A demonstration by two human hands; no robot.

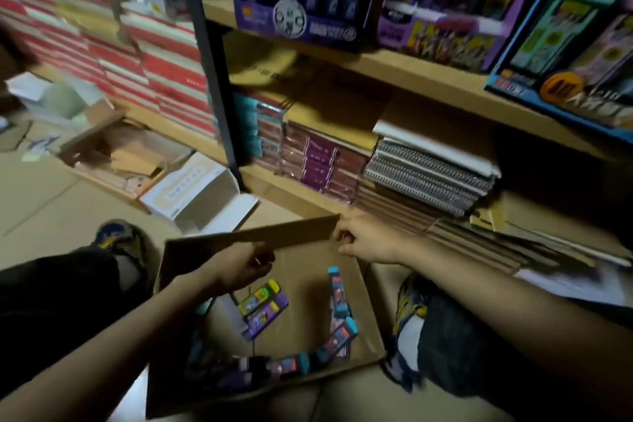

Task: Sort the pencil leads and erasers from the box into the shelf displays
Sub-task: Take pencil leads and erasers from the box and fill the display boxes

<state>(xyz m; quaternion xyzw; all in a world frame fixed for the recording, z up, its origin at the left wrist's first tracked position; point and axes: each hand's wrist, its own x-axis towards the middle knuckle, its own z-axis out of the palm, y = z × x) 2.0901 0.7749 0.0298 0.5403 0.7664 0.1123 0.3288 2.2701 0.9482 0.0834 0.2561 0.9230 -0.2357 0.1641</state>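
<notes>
So the box (301,288) is on the floor (51,202) between my left shoe (116,236) and right shoe (411,315), packs (263,296) loose inside, shelf (411,75) just behind it.

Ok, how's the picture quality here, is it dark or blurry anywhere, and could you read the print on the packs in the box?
Head view: dim overall, with the deepest shadow over the near end of the cardboard box. Head view: motion blur smears the red-and-white stacks and the purple display box. Head view: the wide angle bends the shelf board, and the print on the yellow pack is unreadable.
</notes>
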